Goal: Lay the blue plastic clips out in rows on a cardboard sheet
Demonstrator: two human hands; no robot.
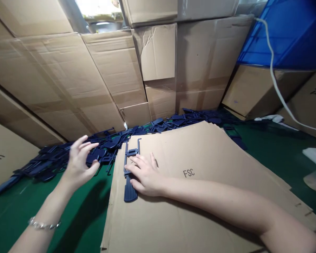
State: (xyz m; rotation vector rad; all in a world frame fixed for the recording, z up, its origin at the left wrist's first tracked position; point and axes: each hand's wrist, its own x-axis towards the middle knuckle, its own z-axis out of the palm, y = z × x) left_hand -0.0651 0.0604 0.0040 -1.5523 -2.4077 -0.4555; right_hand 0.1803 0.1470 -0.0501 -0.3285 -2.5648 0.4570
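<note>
Navy plastic frame (pixel 130 192) under flat right hand (pixel 144 174)

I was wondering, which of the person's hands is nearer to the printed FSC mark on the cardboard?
The right hand is nearer, lying on the cardboard just left of the FSC mark. The left hand is farther left, beyond the cardboard's edge.

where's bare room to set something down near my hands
Free: the cardboard sheet right of your right hand, by the FSC print; green mat below your left hand. Crowded: navy plastic parts behind the sheet and under your left hand.
</note>
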